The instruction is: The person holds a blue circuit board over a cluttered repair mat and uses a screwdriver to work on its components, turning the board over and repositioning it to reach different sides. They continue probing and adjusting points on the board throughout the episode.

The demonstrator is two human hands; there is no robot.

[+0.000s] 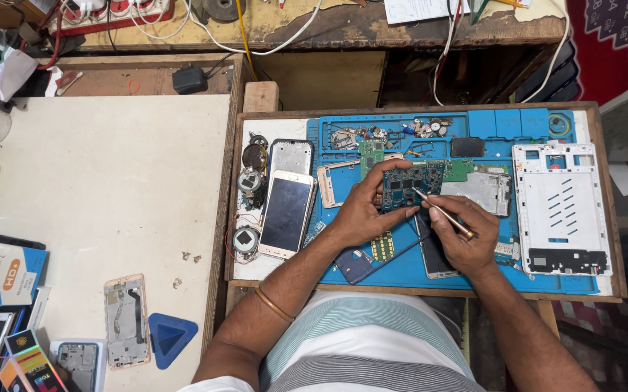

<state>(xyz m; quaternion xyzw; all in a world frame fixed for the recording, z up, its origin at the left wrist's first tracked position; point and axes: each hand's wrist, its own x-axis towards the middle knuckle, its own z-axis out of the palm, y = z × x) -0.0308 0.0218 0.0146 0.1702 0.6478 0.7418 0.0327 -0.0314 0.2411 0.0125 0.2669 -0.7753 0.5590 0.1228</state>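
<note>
Blue repair mat (408, 268) crowded to its edges, left hand (361, 210) gripping circuit board (412, 185), right hand (463, 232) pinching tweezers (441, 212)

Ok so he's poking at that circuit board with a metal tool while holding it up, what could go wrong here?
The left hand holds the circuit board in the air by its edges, so a push from the metal tool in the right hand could flex it or make it slip. The tip might also skid and scratch tiny components. A dropped board could land on the dark-screened phone or scatter loose parts on the blue mat.
</note>
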